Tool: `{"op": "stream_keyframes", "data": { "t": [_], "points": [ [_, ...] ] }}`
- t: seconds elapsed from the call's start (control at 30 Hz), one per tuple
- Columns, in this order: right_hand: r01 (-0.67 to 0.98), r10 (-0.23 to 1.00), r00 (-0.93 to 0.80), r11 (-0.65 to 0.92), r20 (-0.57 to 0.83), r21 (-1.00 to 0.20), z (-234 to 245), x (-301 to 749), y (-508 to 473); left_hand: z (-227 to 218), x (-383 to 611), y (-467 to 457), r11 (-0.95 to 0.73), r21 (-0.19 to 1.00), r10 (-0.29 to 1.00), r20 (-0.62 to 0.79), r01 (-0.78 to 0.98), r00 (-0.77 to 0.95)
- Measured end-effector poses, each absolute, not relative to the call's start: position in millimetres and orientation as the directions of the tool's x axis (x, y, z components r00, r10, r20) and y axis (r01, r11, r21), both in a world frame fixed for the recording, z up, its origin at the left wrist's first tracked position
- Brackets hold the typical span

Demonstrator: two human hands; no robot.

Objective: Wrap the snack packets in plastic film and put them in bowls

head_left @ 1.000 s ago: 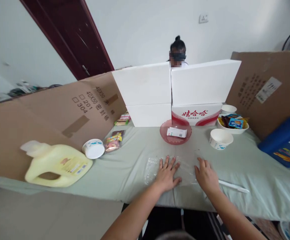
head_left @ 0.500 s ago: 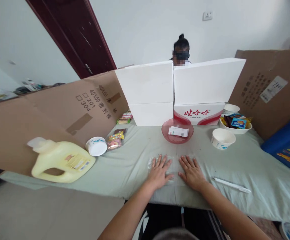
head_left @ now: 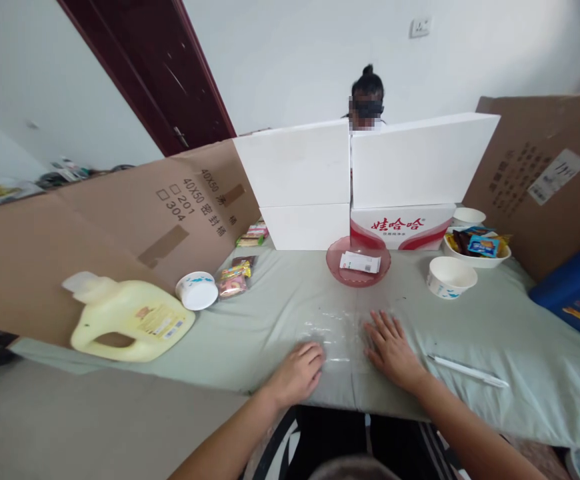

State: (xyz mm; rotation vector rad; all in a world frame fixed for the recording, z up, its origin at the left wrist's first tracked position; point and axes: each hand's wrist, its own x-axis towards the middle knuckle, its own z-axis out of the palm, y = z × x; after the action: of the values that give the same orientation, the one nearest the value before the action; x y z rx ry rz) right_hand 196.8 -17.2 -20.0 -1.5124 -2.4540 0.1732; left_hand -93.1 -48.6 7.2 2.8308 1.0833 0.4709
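A clear plastic bag [head_left: 331,328] lies flat on the pale green tablecloth [head_left: 270,313] in front of me. My right hand [head_left: 391,348] rests open on the bag's right part, fingers spread and flat. My left hand [head_left: 297,373] sits at the bag's near left corner with its fingers curled under; whether it pinches the plastic I cannot make out. A white pen [head_left: 467,371] lies to the right of my right hand.
A pink bowl [head_left: 358,265] with a white packet stands behind the bag. White paper cups [head_left: 449,277] [head_left: 197,291], a bowl of snacks [head_left: 477,245], snack packets [head_left: 233,280], a yellow jug [head_left: 130,319], white boxes [head_left: 365,180], cardboard screens and a blue box [head_left: 575,287] surround it. A person sits behind the boxes.
My left hand has pulled back toward me from flat on the bag to its near corner, fingers curling. My right hand stays flat on the bag, shifted slightly right.
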Motion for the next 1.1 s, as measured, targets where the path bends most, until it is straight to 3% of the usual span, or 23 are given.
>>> {"op": "stream_keyframes", "data": {
  "t": [0.1,0.2,0.37,0.5,0.7,0.9,1.1],
  "points": [
    [0.724,0.792,-0.598,0.601,0.127,-0.338,-11,215,-31,2,-102,-46,-0.779,0.165,0.624,0.302,0.605,0.721],
    [0.667,0.757,-0.652,0.597,0.038,-0.445,-1,232,-47,3,-110,-43,-0.75,0.254,0.662,0.317,0.611,0.68],
    [0.668,0.817,-0.572,0.517,0.076,-0.535,6,245,-62,14,-111,-36,-0.554,0.483,0.825,0.208,0.678,0.526],
    [0.686,0.902,-0.414,0.396,0.121,-0.611,3,244,-50,10,-109,-15,-0.422,0.492,0.905,0.183,0.761,0.384],
    [0.876,0.995,-0.079,0.096,0.054,-0.473,-6,230,-19,-7,-97,21,-0.257,0.428,0.963,0.186,0.866,0.194],
    [0.948,0.996,0.085,-0.071,0.032,-0.311,-12,213,-13,-20,-87,27,-0.135,0.356,0.978,0.198,0.925,0.067],
    [0.97,0.99,0.14,-0.135,0.014,-0.203,-10,202,-7,-21,-88,27,-0.071,0.272,0.979,0.201,0.96,0.016]
  ]
}}
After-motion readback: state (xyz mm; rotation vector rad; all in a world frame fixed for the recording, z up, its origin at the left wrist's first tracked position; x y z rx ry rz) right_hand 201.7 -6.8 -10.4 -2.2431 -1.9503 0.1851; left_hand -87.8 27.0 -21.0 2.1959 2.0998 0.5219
